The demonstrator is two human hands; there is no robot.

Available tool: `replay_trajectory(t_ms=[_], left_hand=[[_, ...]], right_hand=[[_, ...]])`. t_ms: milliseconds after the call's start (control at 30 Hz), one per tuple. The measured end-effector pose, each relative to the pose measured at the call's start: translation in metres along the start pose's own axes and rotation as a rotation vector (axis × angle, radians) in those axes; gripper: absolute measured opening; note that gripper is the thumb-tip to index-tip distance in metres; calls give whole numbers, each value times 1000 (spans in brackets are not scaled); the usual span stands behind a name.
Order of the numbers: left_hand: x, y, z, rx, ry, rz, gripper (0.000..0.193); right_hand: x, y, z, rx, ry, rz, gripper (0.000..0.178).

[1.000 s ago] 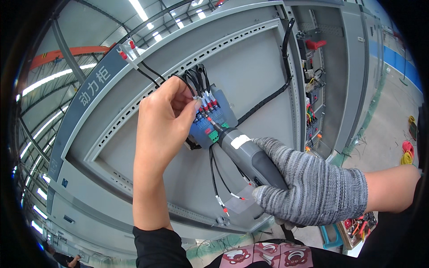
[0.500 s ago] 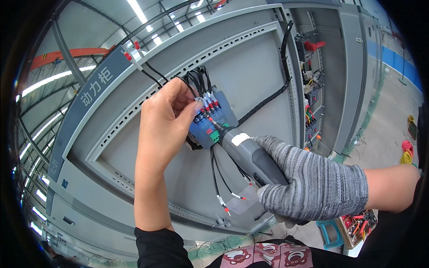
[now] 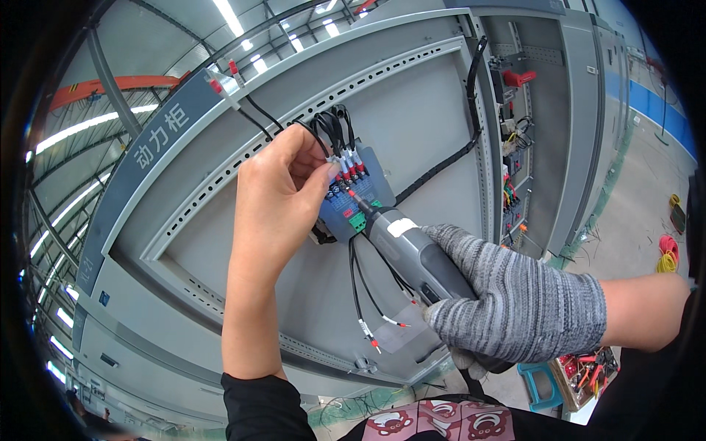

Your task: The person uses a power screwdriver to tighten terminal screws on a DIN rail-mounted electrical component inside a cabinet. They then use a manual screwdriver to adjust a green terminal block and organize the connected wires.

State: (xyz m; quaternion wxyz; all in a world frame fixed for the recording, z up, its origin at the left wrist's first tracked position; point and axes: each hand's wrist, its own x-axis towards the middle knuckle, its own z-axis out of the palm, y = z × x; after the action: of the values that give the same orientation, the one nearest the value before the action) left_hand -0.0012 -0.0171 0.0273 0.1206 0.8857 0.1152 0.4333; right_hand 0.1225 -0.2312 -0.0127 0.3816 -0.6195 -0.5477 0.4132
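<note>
My bare left hand [image 3: 278, 195] is closed in a pinch on a black wire [image 3: 315, 134] at the upper terminals of a blue terminal module [image 3: 378, 175]. Its fingertips partly hide the wire's end. My right hand [image 3: 522, 312], in a grey knitted glove, is wrapped round a grey electric screwdriver [image 3: 423, 257]. The bit points up and left, its tip at the terminal row beside my left thumb; whether it sits in a screw is too small to tell. Several black wires with red ends enter the module beside the pinched one. A green connector [image 3: 357, 222] sits on the module's lower edge.
The module is mounted on a grey cabinet door [image 3: 434, 95]. Loose black wires with red tips [image 3: 375, 343] hang below it, and two more wires stick out over the door's edge. A black sleeved cable [image 3: 441, 165] runs rightward. At lower right are a teal stool [image 3: 540, 386] and a toolbox [image 3: 588, 375].
The view has shifted slightly, moving the door and module a little rightward in the picture. Both hands keep their grips, and the screwdriver tip stays at the terminal row.
</note>
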Motion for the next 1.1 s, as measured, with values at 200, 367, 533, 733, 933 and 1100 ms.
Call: replay_trajectory(t_ms=[200, 367, 533, 733, 933, 1100], left_hand=[[-1, 4, 0, 34, 15, -5, 14], [-1, 1, 0, -2, -12, -22, 14], [0, -3, 0, -57, -13, -34, 15], [-2, 5, 2, 16, -14, 0, 14], [-2, 3, 3, 109, -11, 48, 13], [-5, 3, 2, 207, 27, 80, 11]], right_hand=[[0, 3, 1, 55, 10, -20, 82], [0, 3, 0, 83, 18, -25, 81], [-3, 0, 0, 147, 28, 10, 81], [-1, -1, -2, 60, 32, 43, 82], [3, 10, -2, 72, 55, -42, 80], [7, 13, 0, 16, 62, -131, 77]])
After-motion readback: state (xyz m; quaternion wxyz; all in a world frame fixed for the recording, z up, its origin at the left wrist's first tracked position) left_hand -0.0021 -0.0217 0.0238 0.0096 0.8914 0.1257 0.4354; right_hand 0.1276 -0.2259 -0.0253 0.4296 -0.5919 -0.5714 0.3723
